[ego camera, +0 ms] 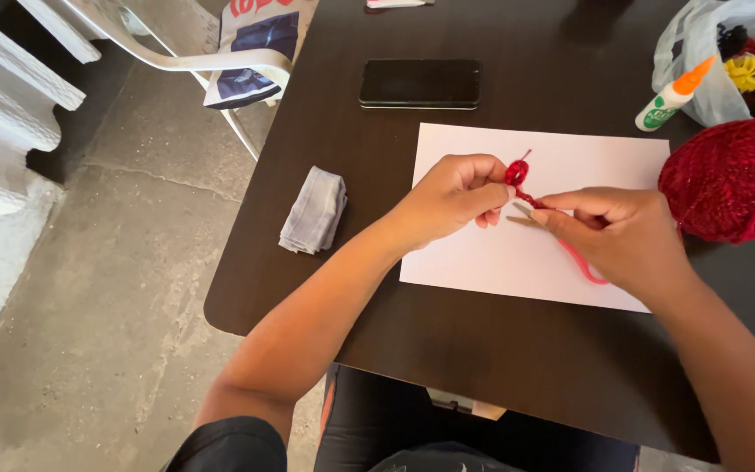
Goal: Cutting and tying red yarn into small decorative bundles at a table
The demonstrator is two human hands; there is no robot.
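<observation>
Hands meet at mid-frame over white paper (517, 253) on the dark bench (447, 341). Left hand (447, 197) fingers pinch a small red yarn coil (516, 173); right hand (626, 232) fingers grip the red strand (580, 260) trailing from it. Winding seems underway, calling for steady tension. Farther right sits a red yarn ball (731, 179); beyond, a phone (419, 84).
</observation>
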